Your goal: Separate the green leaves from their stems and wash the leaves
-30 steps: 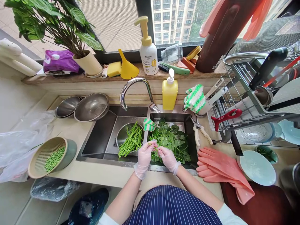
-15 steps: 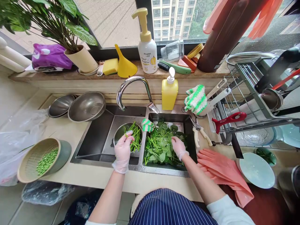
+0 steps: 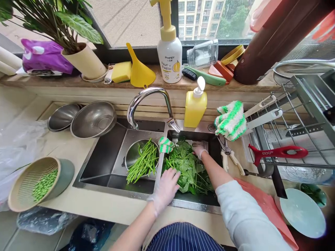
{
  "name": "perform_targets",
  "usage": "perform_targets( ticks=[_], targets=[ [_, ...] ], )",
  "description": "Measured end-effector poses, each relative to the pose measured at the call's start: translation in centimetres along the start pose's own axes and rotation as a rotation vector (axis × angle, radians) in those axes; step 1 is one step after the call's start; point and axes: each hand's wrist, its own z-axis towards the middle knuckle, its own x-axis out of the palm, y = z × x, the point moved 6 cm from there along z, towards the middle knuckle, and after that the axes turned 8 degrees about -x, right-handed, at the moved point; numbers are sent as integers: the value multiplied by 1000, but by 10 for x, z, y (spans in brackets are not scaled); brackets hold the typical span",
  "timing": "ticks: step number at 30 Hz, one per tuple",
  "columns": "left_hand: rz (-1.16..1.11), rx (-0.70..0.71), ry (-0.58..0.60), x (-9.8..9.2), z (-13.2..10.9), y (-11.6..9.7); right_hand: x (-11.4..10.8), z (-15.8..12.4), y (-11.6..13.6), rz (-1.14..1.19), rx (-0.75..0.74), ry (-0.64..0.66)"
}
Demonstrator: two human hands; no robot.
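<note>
1. Fingers (image 3: 175, 178) of the left hand (image 3: 166, 187), spread loosely, lie beside leafy greens (image 3: 184, 167) in the right basin (image 3: 216, 146)
2. Right hand (image 3: 200, 150) sits at their far side; grip hidden, cannot tell
3. Lift gently to limit tangling

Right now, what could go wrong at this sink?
1. Spill: the green stems stick out past the near rim of the steel bowl; a bump from the left hand might knock some into the left basin.
2. Snag: the shears lie beside the right basin, close to the right forearm, so a sideways swing could catch them.
3. Blind contact: the fingers of the right hand are partly hidden near the leafy greens.
</note>
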Motion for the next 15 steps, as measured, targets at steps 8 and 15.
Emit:
perform_targets(
  ticks=[8,15],
  targets=[
    [181,-203,456,88,41,8,-42,-24,1,157,-170,-137],
    [157,-188,435,88,72,12,-123,-89,18,681,-275,-351]
  ],
)
